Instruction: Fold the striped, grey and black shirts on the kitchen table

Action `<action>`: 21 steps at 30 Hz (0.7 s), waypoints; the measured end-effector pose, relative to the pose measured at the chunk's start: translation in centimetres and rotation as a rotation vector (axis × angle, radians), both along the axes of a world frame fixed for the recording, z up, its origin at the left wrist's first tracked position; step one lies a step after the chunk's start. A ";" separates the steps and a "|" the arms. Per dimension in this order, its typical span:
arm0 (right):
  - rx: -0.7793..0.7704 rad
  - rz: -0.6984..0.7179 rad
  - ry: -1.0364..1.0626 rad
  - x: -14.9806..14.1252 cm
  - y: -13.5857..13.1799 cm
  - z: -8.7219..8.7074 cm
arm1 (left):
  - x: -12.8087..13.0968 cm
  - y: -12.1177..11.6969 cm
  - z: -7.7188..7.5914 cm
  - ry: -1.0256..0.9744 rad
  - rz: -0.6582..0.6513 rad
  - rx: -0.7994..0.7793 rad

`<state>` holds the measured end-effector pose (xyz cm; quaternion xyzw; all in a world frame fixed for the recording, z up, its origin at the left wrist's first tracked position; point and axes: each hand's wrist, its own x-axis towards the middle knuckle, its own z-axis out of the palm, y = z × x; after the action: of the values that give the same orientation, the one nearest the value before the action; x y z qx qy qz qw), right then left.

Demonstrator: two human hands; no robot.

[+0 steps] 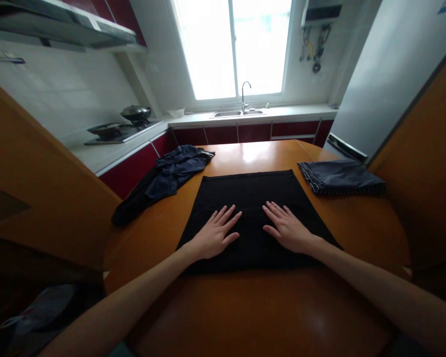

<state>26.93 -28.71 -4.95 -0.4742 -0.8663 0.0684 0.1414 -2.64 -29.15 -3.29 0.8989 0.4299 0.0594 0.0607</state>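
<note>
A black piece of cloth [249,191], perhaps a folded garment, lies spread flat on the orange-brown wooden table [260,307]. My left hand [217,233] rests palm down on its left half, fingers spread. On the right half lies my right hand [286,228], also flat with its thumb apart from the fingers. Neither hand grips anything. Between the two hands a strip of the black cloth shows, and its far edge runs nearly straight beyond my fingertips.
A crumpled heap of dark clothes [171,171] hangs over the table's left edge. Folded dark grey cloth [342,176] lies at the right. Beyond are a sink [238,113], a stove with a wok [136,113] and a fridge [375,74]. Wooden doors flank the table.
</note>
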 end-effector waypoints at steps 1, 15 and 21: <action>-0.010 -0.048 -0.013 1.1 0.5 -0.3 | -0.6 0.1 0.0 -0.003 0.030 -0.009; 0.085 -0.274 -0.022 7.9 13.4 2.6 | -9.4 16.3 2.8 -0.165 0.319 0.020; -0.027 -0.350 -0.101 7.8 22.8 4.3 | -9.5 24.3 4.3 -0.129 0.418 -0.018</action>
<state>34.76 -5.95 -0.64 -0.6222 -0.7757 0.0307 0.1010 -12.10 -4.83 0.97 0.7840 0.6026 0.1243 0.0823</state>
